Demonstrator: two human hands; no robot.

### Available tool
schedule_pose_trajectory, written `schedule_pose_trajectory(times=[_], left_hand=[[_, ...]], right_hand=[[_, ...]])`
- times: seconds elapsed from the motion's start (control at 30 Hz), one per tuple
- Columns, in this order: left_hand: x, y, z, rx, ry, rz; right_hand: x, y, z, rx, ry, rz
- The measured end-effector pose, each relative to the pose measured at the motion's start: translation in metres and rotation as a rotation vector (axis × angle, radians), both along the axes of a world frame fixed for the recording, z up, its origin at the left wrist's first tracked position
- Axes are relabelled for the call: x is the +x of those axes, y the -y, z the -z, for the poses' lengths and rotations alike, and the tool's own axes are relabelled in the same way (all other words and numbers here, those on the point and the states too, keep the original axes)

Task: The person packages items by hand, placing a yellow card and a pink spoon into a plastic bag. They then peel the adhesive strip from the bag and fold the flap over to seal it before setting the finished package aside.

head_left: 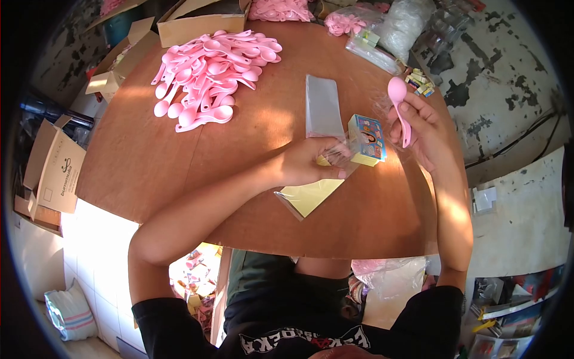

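My left hand [314,161] is closed, pinching a clear plastic bag [344,152] between thumb and fingers. Beneath this hand a yellow card [311,194] shows through clear plastic, its lower corner towards the table's front edge. My right hand [421,125] grips a pink plastic spoon [397,93] by the handle, bowl up, over the table's right side. Between the hands sits a stack of small printed cards [368,137] with a blue picture on top. Just behind the left hand lies a pile of clear flat bags [323,105].
A heap of pink spoons [209,72] covers the back left of the brown table [269,230]. Small yellow-and-white packets [420,82] lie at the right edge. Plastic bags [403,30] and an open carton [203,21] stand at the back. Another carton [54,167] is left of the table.
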State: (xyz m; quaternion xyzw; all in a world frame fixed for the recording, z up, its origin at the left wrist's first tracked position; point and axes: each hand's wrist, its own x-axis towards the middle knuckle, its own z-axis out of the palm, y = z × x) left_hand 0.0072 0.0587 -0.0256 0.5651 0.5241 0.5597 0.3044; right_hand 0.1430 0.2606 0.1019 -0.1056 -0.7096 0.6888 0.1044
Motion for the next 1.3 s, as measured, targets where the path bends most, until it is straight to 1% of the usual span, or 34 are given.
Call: schedule_pose_trajectory(times=[0.03, 0.07, 0.13, 0.17, 0.2, 0.27, 0.33, 0.4, 0.5, 0.57, 0.7, 0.77, 0.83, 0.9, 1.03, 1.1, 1.2, 1.27, 1.3], left_hand=[[0.000, 0.000, -0.001, 0.001, 0.000, 0.001], [0.000, 0.000, -0.001, 0.005, 0.036, 0.018], [0.000, 0.000, -0.001, 0.007, 0.072, 0.040], [0.000, -0.001, -0.001, 0.018, 0.035, 0.031], [0.000, -0.001, -0.001, 0.030, -0.002, 0.022], [0.001, 0.000, 0.000, 0.020, 0.012, 0.031], [0.001, -0.001, 0.003, 0.012, 0.029, 0.037], [0.000, -0.004, 0.007, 0.083, 0.032, 0.076], [0.001, -0.002, 0.007, 0.061, 0.098, 0.103], [0.001, -0.003, 0.007, 0.068, 0.082, 0.100], [0.002, -0.003, 0.005, 0.128, 0.016, 0.083], [0.001, -0.005, 0.007, 0.148, 0.025, 0.095], [0.002, -0.005, 0.011, 0.168, 0.036, 0.105], [0.001, -0.005, 0.012, 0.134, 0.075, 0.127], [0.003, -0.001, 0.007, 0.058, 0.113, 0.121], [0.004, 0.001, 0.004, 0.018, 0.017, 0.079], [0.004, 0.003, 0.000, 0.010, 0.008, 0.066], [0.004, 0.002, 0.001, 0.012, 0.027, 0.069], [0.003, 0.002, 0.002, 0.014, 0.047, 0.070]], right_hand=[[0.004, 0.006, 0.002, 0.231, 0.049, 0.015], [0.008, 0.011, 0.001, 0.230, 0.049, 0.016], [0.014, 0.016, 0.001, 0.497, 0.215, -0.069], [0.014, 0.017, 0.003, 0.562, 0.189, -0.084], [0.014, 0.017, 0.005, 0.562, 0.188, -0.080], [0.015, 0.015, 0.008, 0.743, 0.183, -0.004], [0.012, 0.012, 0.010, 0.759, 0.156, -0.026], [0.010, 0.008, 0.016, 0.774, 0.127, -0.050], [0.008, 0.008, 0.020, 0.722, 0.152, -0.052], [0.009, 0.016, 0.015, 0.724, 0.087, -0.009], [0.010, 0.014, 0.019, 0.766, 0.058, -0.016], [0.012, 0.017, 0.014, 0.834, 0.190, -0.033], [0.012, 0.020, 0.011, 0.824, 0.205, -0.045], [0.012, 0.019, 0.011, 0.815, 0.220, -0.057], [0.007, 0.017, 0.012, 0.835, 0.184, -0.152], [0.004, 0.018, 0.011, 0.851, 0.187, -0.182], [-0.004, 0.026, 0.007, 0.923, 0.216, -0.242], [-0.009, 0.030, 0.007, 1.040, 0.053, -0.393], [-0.008, 0.033, 0.003, 1.038, 0.053, -0.392]])
